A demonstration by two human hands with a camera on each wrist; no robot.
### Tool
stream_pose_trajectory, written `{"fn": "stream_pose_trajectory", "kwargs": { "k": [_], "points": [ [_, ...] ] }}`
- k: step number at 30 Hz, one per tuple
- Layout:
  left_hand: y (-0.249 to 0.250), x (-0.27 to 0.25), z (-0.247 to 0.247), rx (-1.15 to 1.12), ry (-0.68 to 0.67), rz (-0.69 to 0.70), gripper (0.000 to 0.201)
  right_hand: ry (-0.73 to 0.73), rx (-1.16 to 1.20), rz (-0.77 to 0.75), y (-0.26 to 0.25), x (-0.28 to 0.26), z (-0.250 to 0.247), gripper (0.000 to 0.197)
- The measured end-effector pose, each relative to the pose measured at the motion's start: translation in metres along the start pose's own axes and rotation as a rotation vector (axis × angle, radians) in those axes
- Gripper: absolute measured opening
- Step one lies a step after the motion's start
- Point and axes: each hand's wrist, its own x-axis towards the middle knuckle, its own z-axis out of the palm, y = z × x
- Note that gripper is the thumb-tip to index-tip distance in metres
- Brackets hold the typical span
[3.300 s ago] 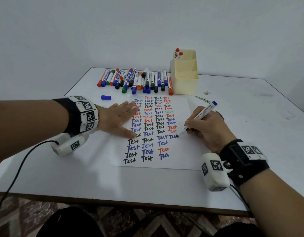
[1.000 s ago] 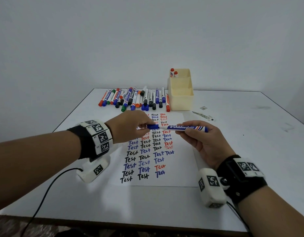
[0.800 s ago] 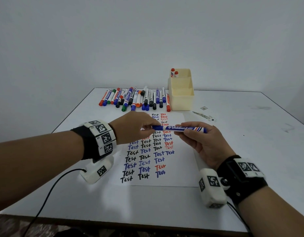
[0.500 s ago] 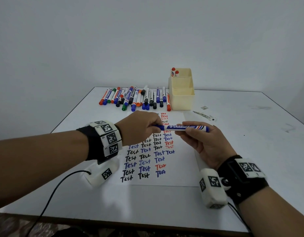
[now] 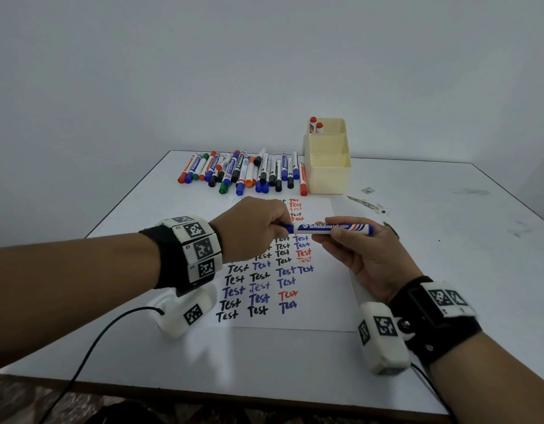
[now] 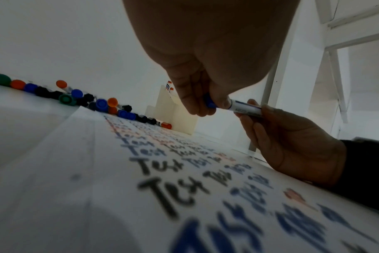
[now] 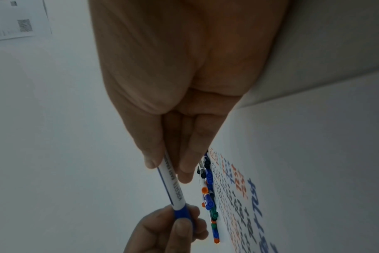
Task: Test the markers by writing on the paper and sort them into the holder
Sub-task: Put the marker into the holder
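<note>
One white whiteboard marker with blue ends (image 5: 330,228) is held level above the sheet, between two hands. The left hand (image 5: 252,232) has thumb and fingers curled round the blue cap (image 7: 182,212) at the marker's left end. The right hand (image 5: 367,258) pinches the white barrel from below and behind, thumb and fingers closed on it.

One white paper sheet (image 5: 325,304) lies flat on the white table (image 5: 432,270), under both hands. It carries columns of the handwritten word "Test" in black, blue and red; the left hand covers part of the far rows, so no full count is possible.

One cream plastic holder with stepped compartments (image 5: 327,169) stands at the far edge of the sheet, to the right of the loose markers. Two red-capped markers (image 5: 315,125) stand upright in its farthest compartment; the two nearer compartments show no marker tops.

One row of loose markers (image 5: 243,171) lies on the table left of the holder, with red, orange, blue, green and black caps. They overlap; roughly twenty are visible, and an exact count cannot be given.

The head view alone shows the "Whiteboard" print and the holder's compartments. The left wrist view shows the left fingertips (image 6: 197,104) closed round the cap from below. The right wrist view shows the right thumb and fingers (image 7: 186,164) clamped on opposite sides of the barrel.
</note>
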Motion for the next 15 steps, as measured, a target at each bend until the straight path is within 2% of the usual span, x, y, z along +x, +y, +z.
{"fn": "stream_pose_trajectory", "kwargs": {
  "k": [3,6,8,11,15],
  "points": [
    [0.001,0.004,-0.007,0.014,-0.02,0.031,0.012,0.017,0.013,-0.004,0.0,0.002,-0.001,0.032],
    [-0.005,0.009,-0.014,0.039,-0.13,0.063,0.016,0.037,0.005,0.006,0.001,0.004,-0.002,0.023],
    [-0.015,0.011,-0.018,0.063,-0.207,0.05,0.039,0.054,0.009,0.008,0.002,0.005,-0.002,0.021],
    [-0.041,0.008,-0.025,0.192,-0.296,-0.048,0.088,0.094,0.05,0.001,0.002,0.007,-0.003,0.018],
    [-0.079,-0.004,-0.031,0.325,-0.407,-0.202,0.119,0.119,0.043,-0.029,0.003,0.008,-0.003,0.015]
  ]
}}
